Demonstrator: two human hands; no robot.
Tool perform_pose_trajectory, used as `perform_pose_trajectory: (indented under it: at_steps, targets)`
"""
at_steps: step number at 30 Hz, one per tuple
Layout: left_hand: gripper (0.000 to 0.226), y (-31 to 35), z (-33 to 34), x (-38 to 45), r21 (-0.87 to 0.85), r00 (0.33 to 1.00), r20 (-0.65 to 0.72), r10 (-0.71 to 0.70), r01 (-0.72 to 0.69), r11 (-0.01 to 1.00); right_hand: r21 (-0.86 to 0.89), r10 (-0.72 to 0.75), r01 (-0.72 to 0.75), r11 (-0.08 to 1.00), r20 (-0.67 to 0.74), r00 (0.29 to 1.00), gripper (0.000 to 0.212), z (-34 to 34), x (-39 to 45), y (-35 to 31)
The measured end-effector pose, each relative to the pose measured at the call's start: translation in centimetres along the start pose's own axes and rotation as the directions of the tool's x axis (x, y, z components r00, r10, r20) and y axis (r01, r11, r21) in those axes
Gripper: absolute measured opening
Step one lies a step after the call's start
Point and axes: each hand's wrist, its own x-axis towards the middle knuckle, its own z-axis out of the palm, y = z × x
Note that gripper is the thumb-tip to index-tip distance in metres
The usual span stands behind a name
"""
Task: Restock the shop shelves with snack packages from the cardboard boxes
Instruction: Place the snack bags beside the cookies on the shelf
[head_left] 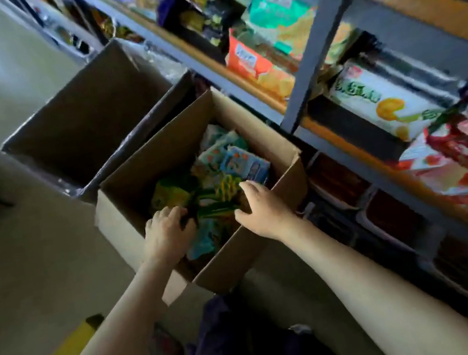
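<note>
Inside the cardboard box [144, 174], left hand [165, 233] fingers curl onto snack packages [214, 199]; right hand [263, 206] fingers rest spread, holding nothing.

A: Box count?
B: Two boxes: one [192, 159] holding snack packs [220, 176], one [86, 125] behind it, open.
A: Hands?
B: Two: left hand [168, 236], right hand [263, 206].
A: Packs in the near box?
B: Several; blur prevents an exact count.

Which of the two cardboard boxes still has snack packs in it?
The nearer box, where both hands reach in, holds colourful snack packs. The farther box behind it shows only bare cardboard inside.
</note>
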Motion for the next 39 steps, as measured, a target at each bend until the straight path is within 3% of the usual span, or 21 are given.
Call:
perform_pose_trajectory:
  at_steps: [4, 8, 13, 16, 18, 20, 24, 29, 30, 34, 36, 38, 39]
  targets:
    - [0.05, -6.0, 0.8, 1.1, 0.145, 0.994, -0.05, 0.099, -0.091, 0.985, -0.033, 0.081, -0.077, 0.996, 0.14, 0.987, 0.071, 4.1, 5.4, -2.4]
    - [0.057, -8.6, 0.6, 2.9, 0.105, 0.986, -0.102, 0.134, -0.123, 0.987, 0.003, 0.229, -0.238, 0.971, 0.265, 0.937, 0.071, 8.0, 10.9, -3.8]
    - [0.053, -9.6, 1.0, 3.7, 0.026, 0.969, -0.182, 0.164, -0.162, 0.987, 0.207, 0.388, -0.441, 0.873, 0.254, 0.886, 0.056, 11.8, 16.3, -5.1]
    - [0.052, -10.0, 1.3, 3.8, 0.006, 0.965, -0.196, 0.175, -0.177, 0.984, 0.3, 0.501, -0.504, 0.81, 0.092, 0.86, 0.064, 13.3, 18.4, -5.1]
    - [0.05, -10.0, 1.4, 3.9, 0.001, 0.963, -0.205, 0.176, -0.18, 0.984, 0.277, 0.609, -0.561, 0.78, -0.131, 0.782, 0.07, 13.2, 18.7, -4.3]
    - [0.048, -9.8, 1.4, 4.0, -0.015, 0.958, -0.225, 0.178, -0.186, 0.982, 0.267, 0.642, -0.586, 0.765, -0.253, 0.724, 0.069, 12.9, 19.0, -2.8]
    - [0.045, -9.5, 1.6, 4.2, -0.04, 0.946, -0.267, 0.183, -0.2, 0.979, 0.37, 0.671, -0.59, 0.718, -0.143, 0.727, 0.082, 12.8, 19.8, -0.2]
    - [0.041, -9.7, 1.7, 4.1, -0.03, 0.945, -0.268, 0.185, -0.2, 0.979, 0.635, 0.764, -0.543, 0.55, -0.12, 0.634, 0.038, 11.5, 21.3, -0.1]
    - [0.041, -9.7, 1.7, 4.1, -0.026, 0.945, -0.267, 0.186, -0.2, 0.979, 0.707, 0.796, -0.519, 0.48, -0.103, 0.596, 0.042, 11.2, 21.9, 0.2]
    - [0.039, -9.4, 1.8, 4.3, -0.012, 0.947, -0.265, 0.184, -0.194, 0.981, 0.917, 0.885, -0.388, 0.097, 0.098, 0.455, 0.093, 10.6, 23.0, 0.6]
    - [0.039, -9.3, 2.0, 4.3, -0.002, 0.946, -0.272, 0.178, -0.186, 0.983, 0.895, 0.841, -0.442, 0.055, 0.197, 0.504, 0.094, 10.9, 23.1, 0.4]
    - [0.038, -9.3, 2.2, 4.3, 0.009, 0.943, -0.282, 0.179, -0.183, 0.983, 0.864, 0.773, -0.499, 0.069, 0.27, 0.574, 0.079, 11.0, 23.0, -0.1]
    - [0.038, -9.4, 2.2, 4.3, 0.012, 0.943, -0.281, 0.179, -0.183, 0.983, 0.858, 0.769, -0.508, 0.074, 0.275, 0.577, 0.073, 11.0, 22.9, -0.2]
